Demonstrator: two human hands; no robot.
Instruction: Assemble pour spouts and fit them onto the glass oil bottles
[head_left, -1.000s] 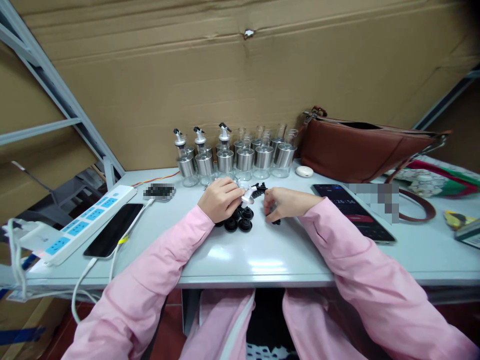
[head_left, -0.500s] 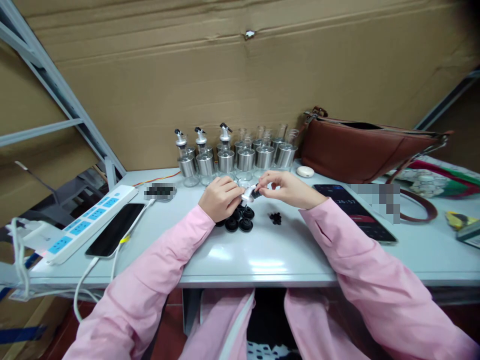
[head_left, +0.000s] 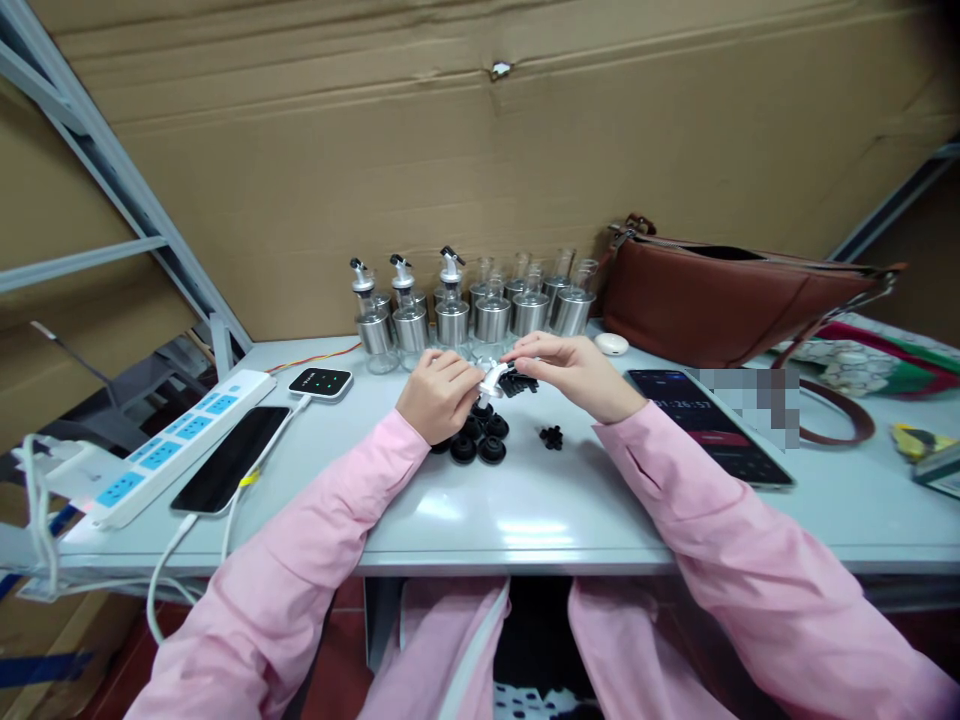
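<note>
Left grip: I see the left hand (head_left: 439, 396) curled shut around a small white pourer spout (head_left: 491, 379), holding it just above the worktop (head_left: 525, 500).
Right grip: the right hand (head_left: 577, 372) has its fingertips pinched together on a small black part (head_left: 517, 381) at the right end of the spout; the two hands nearly meet there.
Held item position: the spout sits mid-worktop, just near of the bottle row, raised over the black caps.
Below the hands: a cluster of round black caps (head_left: 480, 442) lies on the worktop under the left hand; a smaller heap of black parts (head_left: 551, 437) lies just right of it, apart from both hands.
Far side: a row of glass-and-steel bottles (head_left: 491, 315) stands against the cardboard wall (head_left: 480, 150); the three on the left carry spouts, the rest show open necks.
Right side: a phone with a lit screen (head_left: 709, 425) lies flat beside the right forearm; a brown handbag (head_left: 720, 295) stands far right, a small white oval case (head_left: 613, 343) at its left foot.
Left side: a white power strip (head_left: 176, 440), a dark phone (head_left: 229, 460) on a cable, and a small black device with green lights (head_left: 321, 382).
</note>
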